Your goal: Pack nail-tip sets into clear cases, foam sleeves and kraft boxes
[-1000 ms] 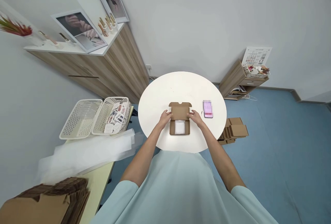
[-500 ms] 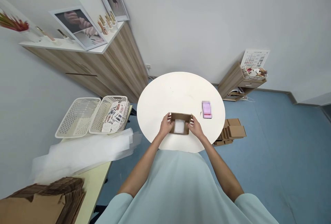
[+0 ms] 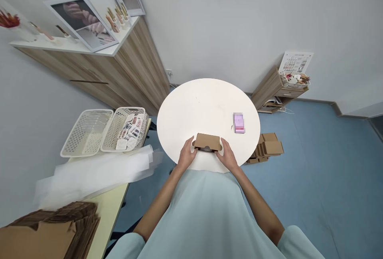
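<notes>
At the near edge of the round white table (image 3: 206, 103) we hold a small brown cardboard box (image 3: 207, 142) between both hands. Our left hand (image 3: 187, 157) presses against the box's left side with the thumb up by the lid corner, and our right hand (image 3: 228, 156) presses against its right side in the same way; both hands are curled narrowly around the box, touching it. The lid lies folded down over the body, with only a dark slit showing under its front edge, so we cannot tell what is inside. Our pale blue sleeves and garment fill the lower part of the view. On the table, to the right of the box and well apart from it, lies a small pink item (image 3: 239, 123), blurred. Just past the table's right rim, on the blue floor, sits a stack of folded brown boxes (image 3: 267, 151). To the left, a yellow side table bears flat cardboard blanks (image 3: 50, 233), clear plastic sheeting (image 3: 95, 173) and two white mesh baskets (image 3: 86, 131), the right one holding small packets. Farther back, a wooden cabinet (image 3: 131, 67) with framed pictures stands against the wall, and a small wooden shelf unit (image 3: 277, 91) stands at the right.
</notes>
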### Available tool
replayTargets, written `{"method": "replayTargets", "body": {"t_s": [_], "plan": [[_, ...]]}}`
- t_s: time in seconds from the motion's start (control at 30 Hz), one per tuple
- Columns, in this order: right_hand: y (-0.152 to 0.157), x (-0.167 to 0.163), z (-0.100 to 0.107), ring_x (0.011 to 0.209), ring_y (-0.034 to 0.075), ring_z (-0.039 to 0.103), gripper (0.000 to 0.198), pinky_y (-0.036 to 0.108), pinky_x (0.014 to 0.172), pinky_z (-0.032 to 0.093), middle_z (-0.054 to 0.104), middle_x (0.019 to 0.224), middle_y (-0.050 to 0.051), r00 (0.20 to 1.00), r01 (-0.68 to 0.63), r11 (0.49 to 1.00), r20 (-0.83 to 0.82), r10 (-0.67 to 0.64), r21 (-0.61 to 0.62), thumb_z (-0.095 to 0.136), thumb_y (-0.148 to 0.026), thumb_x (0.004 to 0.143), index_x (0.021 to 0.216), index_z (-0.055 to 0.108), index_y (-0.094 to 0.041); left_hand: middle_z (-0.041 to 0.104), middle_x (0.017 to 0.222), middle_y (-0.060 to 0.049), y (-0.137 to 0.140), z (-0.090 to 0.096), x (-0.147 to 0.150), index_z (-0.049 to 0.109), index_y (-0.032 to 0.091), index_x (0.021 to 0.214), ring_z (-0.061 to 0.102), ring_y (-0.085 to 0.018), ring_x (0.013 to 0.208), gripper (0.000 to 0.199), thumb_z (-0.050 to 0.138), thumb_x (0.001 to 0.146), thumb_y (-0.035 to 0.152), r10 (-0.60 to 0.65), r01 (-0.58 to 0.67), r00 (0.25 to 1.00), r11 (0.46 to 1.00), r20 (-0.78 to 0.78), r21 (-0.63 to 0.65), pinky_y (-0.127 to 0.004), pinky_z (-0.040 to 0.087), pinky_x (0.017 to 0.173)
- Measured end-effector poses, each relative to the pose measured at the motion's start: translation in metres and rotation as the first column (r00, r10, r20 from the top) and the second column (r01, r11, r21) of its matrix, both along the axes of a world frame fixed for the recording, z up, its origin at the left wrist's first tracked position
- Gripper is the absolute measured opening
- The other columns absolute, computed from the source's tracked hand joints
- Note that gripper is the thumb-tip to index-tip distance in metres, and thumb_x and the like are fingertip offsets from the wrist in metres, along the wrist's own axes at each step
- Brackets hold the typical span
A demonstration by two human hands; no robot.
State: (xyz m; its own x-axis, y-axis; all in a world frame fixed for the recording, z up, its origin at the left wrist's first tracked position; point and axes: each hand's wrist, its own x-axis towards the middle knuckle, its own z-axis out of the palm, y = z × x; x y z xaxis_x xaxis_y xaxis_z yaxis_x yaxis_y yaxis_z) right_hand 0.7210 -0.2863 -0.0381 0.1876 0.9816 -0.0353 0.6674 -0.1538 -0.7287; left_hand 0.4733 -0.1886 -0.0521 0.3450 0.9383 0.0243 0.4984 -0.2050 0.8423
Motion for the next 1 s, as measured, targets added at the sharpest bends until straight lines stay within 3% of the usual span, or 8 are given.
{"method": "replayTargets", "body": {"t_s": [0.13, 0.23, 0.4, 0.5, 0.57, 0.7, 0.9, 1.0], "plan": [[-0.016, -0.004, 0.008, 0.146, 0.031, 0.054, 0.064, 0.05, 0.117, 0.05, 0.054, 0.159, 0.015, 0.998, 0.04, 0.998, 0.042, -0.038, -0.044, 0.051, -0.036, 0.104, 0.165, 0.035, -0.022, 0.065, 0.149, -0.007, -0.01, 0.01, -0.006, 0.054, 0.027, 0.154, 0.062, -0.026, 0.137, 0.052, 0.054, 0.101, 0.026, -0.038, 0.04, 0.998, 0.998, -0.046, 0.055, -0.046, 0.053, 0.115], [-0.02, -0.007, 0.012, 0.127, 0.029, 0.068, 0.053, 0.044, 0.104, 0.055, 0.067, 0.146, 0.011, 0.999, 0.03, 0.989, 0.044, -0.024, -0.146, 0.045, -0.033, 0.107, 0.159, 0.044, -0.025, 0.069, 0.145, -0.006, -0.015, 0.011, -0.008, 0.061, 0.027, 0.147, 0.067, -0.026, 0.131, 0.046, 0.049, 0.103, 0.025, -0.08, 0.084, 0.993, 0.996, -0.083, 0.038, -0.044, 0.055, 0.111], [-0.02, -0.008, 0.007, 0.106, 0.029, 0.075, 0.039, 0.034, 0.087, 0.052, 0.08, 0.118, 0.007, 0.999, 0.005, 0.931, 0.037, 0.009, -0.365, 0.048, -0.025, 0.105, 0.141, 0.062, -0.029, 0.08, 0.122, -0.007, -0.025, 0.006, -0.012, 0.067, 0.027, 0.142, 0.076, -0.029, 0.11, 0.045, 0.049, 0.102, 0.022, -0.137, 0.106, 0.959, 0.985, -0.249, -0.134, -0.04, 0.057, 0.099], [-0.018, -0.009, 0.001, 0.105, 0.03, 0.074, 0.03, 0.033, 0.081, 0.049, 0.08, 0.115, 0.009, 0.998, 0.001, 0.901, 0.055, 0.025, -0.434, 0.052, -0.023, 0.103, 0.127, 0.07, -0.025, 0.082, 0.095, -0.005, -0.03, 0.005, -0.01, 0.072, 0.028, 0.136, 0.077, -0.03, 0.091, 0.042, 0.049, 0.101, 0.023, -0.152, 0.081, 0.934, 0.971, -0.323, -0.223, -0.038, 0.057, 0.087], [-0.018, -0.01, -0.002, 0.103, 0.03, 0.074, 0.027, 0.032, 0.078, 0.047, 0.08, 0.114, 0.01, 0.997, 0.0, 0.887, 0.063, 0.033, -0.461, 0.053, -0.023, 0.102, 0.12, 0.073, -0.024, 0.081, 0.089, -0.005, -0.032, 0.005, -0.008, 0.076, 0.029, 0.129, 0.076, -0.03, 0.086, 0.039, 0.049, 0.101, 0.023, -0.138, 0.055, 0.934, 0.967, -0.329, -0.248, -0.037, 0.056, 0.084], [-0.017, -0.012, -0.005, 0.102, 0.029, 0.074, 0.025, 0.031, 0.077, 0.046, 0.081, 0.11, 0.01, 0.999, -0.008, 0.877, 0.032, 0.027, -0.481, 0.053, -0.025, 0.102, 0.114, 0.075, -0.023, 0.083, 0.102, -0.007, -0.033, 0.002, -0.005, 0.078, 0.027, 0.125, 0.077, -0.032, 0.096, 0.038, 0.053, 0.096, 0.021, -0.083, -0.007, 0.952, 0.956, -0.295, -0.292, -0.039, 0.057, 0.087], [-0.019, -0.014, -0.009, 0.105, 0.028, 0.073, 0.034, 0.031, 0.081, 0.05, 0.078, 0.118, 0.011, 0.996, -0.064, 0.858, -0.083, 0.025, -0.51, 0.058, -0.041, 0.104, 0.13, 0.069, -0.021, 0.082, 0.118, -0.005, -0.038, -0.008, -0.004, 0.074, 0.025, 0.129, 0.076, -0.028, 0.112, 0.045, 0.057, 0.089, 0.016, -0.028, -0.033, 0.988, 0.925, -0.154, -0.379, -0.039, 0.056, 0.101], [-0.02, -0.013, -0.011, 0.105, 0.027, 0.072, 0.032, 0.03, 0.082, 0.049, 0.077, 0.115, 0.012, 0.998, -0.063, 0.867, -0.023, 0.059, -0.494, 0.045, -0.031, 0.108, 0.125, 0.07, -0.019, 0.08, 0.124, -0.008, -0.038, -0.015, -0.004, 0.072, 0.022, 0.129, 0.073, -0.027, 0.122, 0.043, 0.058, 0.089, 0.014, 0.026, -0.075, 0.992, 0.908, -0.125, -0.412, -0.037, 0.054, 0.105]]}}
